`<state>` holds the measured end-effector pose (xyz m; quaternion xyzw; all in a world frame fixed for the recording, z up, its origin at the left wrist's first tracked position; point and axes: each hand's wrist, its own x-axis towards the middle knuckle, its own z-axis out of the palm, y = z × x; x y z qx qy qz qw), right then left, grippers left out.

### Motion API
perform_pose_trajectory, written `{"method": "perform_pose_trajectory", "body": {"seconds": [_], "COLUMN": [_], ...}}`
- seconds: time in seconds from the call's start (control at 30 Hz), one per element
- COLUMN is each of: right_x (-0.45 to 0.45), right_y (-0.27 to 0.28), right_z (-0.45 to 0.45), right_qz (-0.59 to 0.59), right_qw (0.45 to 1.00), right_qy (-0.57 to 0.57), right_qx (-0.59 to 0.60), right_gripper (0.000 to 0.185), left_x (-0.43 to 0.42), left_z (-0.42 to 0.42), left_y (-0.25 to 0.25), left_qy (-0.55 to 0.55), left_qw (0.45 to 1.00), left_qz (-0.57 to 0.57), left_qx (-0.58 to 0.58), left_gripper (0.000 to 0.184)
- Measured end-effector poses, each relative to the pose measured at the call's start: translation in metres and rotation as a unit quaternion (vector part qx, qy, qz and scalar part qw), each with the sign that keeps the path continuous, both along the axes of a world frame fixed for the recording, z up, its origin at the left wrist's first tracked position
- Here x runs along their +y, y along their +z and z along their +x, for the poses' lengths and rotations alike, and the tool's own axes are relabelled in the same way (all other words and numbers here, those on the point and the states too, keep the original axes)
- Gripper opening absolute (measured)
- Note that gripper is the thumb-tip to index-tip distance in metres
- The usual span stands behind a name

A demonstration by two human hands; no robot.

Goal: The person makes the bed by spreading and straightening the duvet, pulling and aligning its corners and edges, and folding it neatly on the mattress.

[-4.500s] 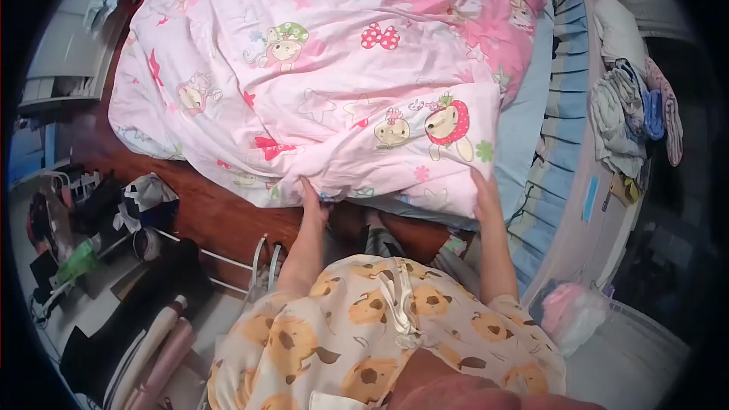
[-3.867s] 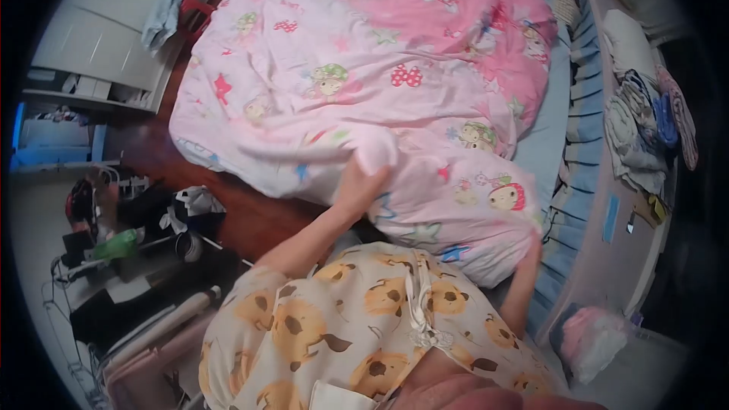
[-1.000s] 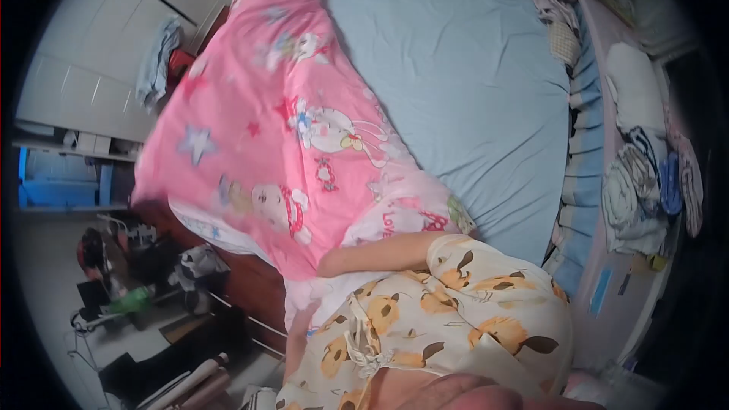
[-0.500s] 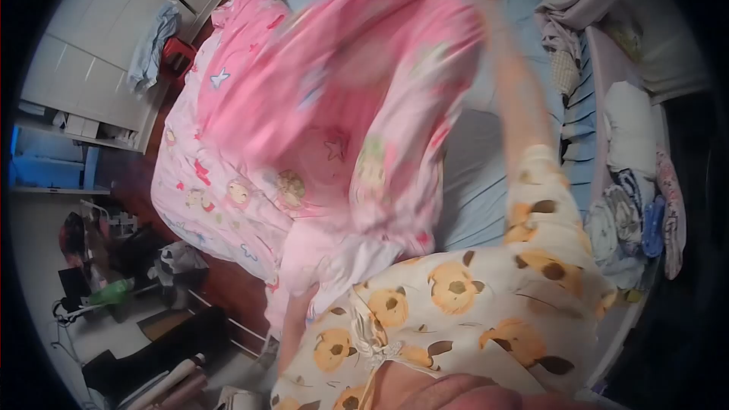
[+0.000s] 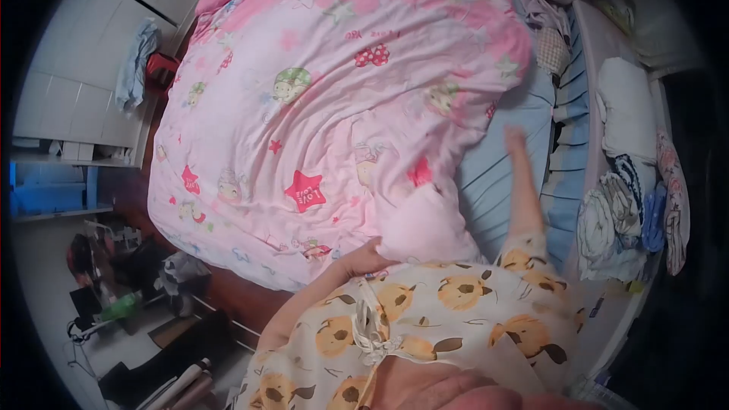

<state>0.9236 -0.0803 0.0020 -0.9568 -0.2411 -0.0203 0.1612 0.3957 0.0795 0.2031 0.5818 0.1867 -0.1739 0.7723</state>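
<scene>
The pink quilt [image 5: 250, 114] lies spread in front of you over most of the blue sheet [image 5: 493, 182], rumpled, with creases curving from its middle down towards your body. Its near left border hangs over the reddish-brown floor [image 5: 235, 296], and its near right part is bunched up close against your patterned top [image 5: 459, 292]. On the upper face you can see a red star [image 5: 305, 191] with lettering, a spotted red bow [image 5: 372, 55] and a figure in a green cap [image 5: 291, 83]; the deeper pink lies along the far side.

Your left hand [image 5: 363, 260] is at the near edge, just in front of your top, clasping a fold of the quilt. Your right hand [image 5: 515, 137] is stretched forward over the strip of sheet to the right of the quilt, apart from the fabric. Nothing shows in it, but it is blurred, so I cannot tell whether its fingers are spread or curled.

Beyond that arm runs pleated blue edging [image 5: 571, 129], with folded clothes [image 5: 611, 220] and a white bundle [image 5: 626, 110] on its outer side. Away to your left are a red stool [image 5: 161, 68] and a light blue cloth [image 5: 137, 68] hanging beside it, near white cabinets [image 5: 72, 53]
</scene>
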Motion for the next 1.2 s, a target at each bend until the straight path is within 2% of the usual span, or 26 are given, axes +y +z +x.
{"method": "perform_pose_trajectory", "body": {"seconds": [0.03, 0.07, 0.1, 0.13, 0.2, 0.23, 0.27, 0.3, 0.33, 0.4, 0.43, 0.5, 0.57, 0.63, 0.77, 0.83, 0.87, 0.93, 1.0, 1.1, 1.13, 1.17, 1.2], "right_x": [-0.002, -0.002, -0.011, -0.007, -0.032, -0.039, -0.036, -0.03, -0.024, -0.005, -0.001, 0.004, 0.01, 0.02, 0.038, 0.039, 0.037, 0.026, 0.003, -0.041, -0.051, -0.062, -0.075], "right_y": [0.019, 0.045, 0.025, 0.049, 0.02, 0.033, 0.062, 0.093, 0.118, 0.153, 0.165, 0.185, 0.206, 0.225, 0.252, 0.258, 0.259, 0.258, 0.257, 0.27, 0.273, 0.273, 0.273], "right_z": [-0.063, -0.13, -0.164, -0.206, -0.247, -0.261, -0.278, -0.289, -0.294, -0.305, -0.314, -0.332, -0.354, -0.382, -0.435, -0.46, -0.473, -0.495, -0.52, -0.561, -0.572, -0.583, -0.593], "right_qz": [0.079, 0.12, 0.151, 0.208, 0.321, 0.322, 0.314, 0.295, 0.295, 0.276, 0.291, 0.31, 0.299, 0.275, 0.217, 0.205, 0.207, 0.232, 0.283, 0.384, 0.453, 0.464, 0.447], "right_qw": [0.962, 0.868, 0.836, 0.783, 0.699, 0.701, 0.787, 0.848, 0.848, 0.711, 0.659, 0.615, 0.606, 0.606, 0.618, 0.617, 0.616, 0.606, 0.584, 0.533, 0.49, 0.488, 0.548], "right_qy": [-0.025, -0.11, -0.072, -0.123, -0.09, -0.091, 0.029, 0.151, 0.159, -0.084, -0.132, -0.115, -0.067, -0.019, 0.051, 0.061, 0.056, 0.032, -0.017, -0.114, -0.147, -0.16, -0.178], "right_qx": [0.26, 0.47, 0.523, 0.573, 0.633, 0.63, 0.53, 0.413, 0.411, 0.641, 0.68, 0.716, 0.734, 0.746, 0.754, 0.757, 0.758, 0.76, 0.761, 0.745, 0.73, 0.722, 0.685], "right_gripper": [0.055, 0.052, 0.048, 0.047, 0.048, 0.048, 0.051, 0.055, 0.055, 0.063, 0.064, 0.065, 0.065, 0.066, 0.068, 0.069, 0.069, 0.07, 0.071, 0.071, 0.07, 0.07, 0.067], "left_x": [-0.007, -0.01, -0.01, -0.009, -0.008, -0.007, -0.007, -0.005, -0.005, -0.006, -0.008, -0.009, -0.01, -0.007, -0.002, 0.007, 0.01, 0.018, 0.016, 0.021, 0.029, 0.038, 0.047], "left_z": [-0.001, 0.001, 0.004, 0.005, 0.007, 0.009, 0.009, 0.008, 0.003, -0.012, -0.022, -0.047, -0.07, -0.095, -0.128, -0.15, -0.168, -0.212, -0.256, -0.326, -0.343, -0.355, -0.363], "left_y": [-0.007, -0.003, 0.006, 0.013, 0.017, 0.02, 0.03, 0.046, 0.056, 0.052, 0.049, 0.044, 0.038, 0.036, 0.044, 0.043, 0.04, 0.031, -0.032, -0.086, -0.092, -0.097, -0.097], "left_qy": [-0.021, -0.027, -0.048, -0.069, -0.094, -0.112, -0.112, -0.106, -0.097, -0.073, -0.059, -0.01, 0.041, 0.038, 0.072, 0.034, 0.038, 0.065, 0.098, 0.068, 0.046, 0.029, -0.029], "left_qw": [0.998, 0.998, 0.995, 0.992, 0.989, 0.986, 0.986, 0.988, 0.991, 0.994, 0.995, 0.997, 0.994, 0.988, 0.972, 0.919, 0.919, 0.956, 0.964, 0.933, 0.904, 0.906, 0.874], "left_qz": [-0.042, -0.041, -0.068, -0.095, -0.109, -0.124, -0.123, -0.109, -0.093, -0.073, -0.055, -0.064, -0.082, 0.025, 0.095, 0.227, 0.22, 0.179, 0.191, 0.352, 0.426, 0.422, 0.485], "left_qx": [0.046, 0.05, 0.049, 0.047, 0.028, 0.007, 0.004, 0.009, 0.014, -0.02, -0.051, -0.049, -0.055, -0.15, -0.2, -0.322, -0.324, -0.225, -0.155, -0.03, -0.008, -0.014, 0.015], "left_gripper": [0.054, 0.054, 0.051, 0.049, 0.047, 0.045, 0.045, 0.042, 0.039, 0.038, 0.037, 0.036, 0.035, 0.035, 0.039, 0.044, 0.044, 0.049, 0.059, 0.077, 0.083, 0.083, 0.087]}}
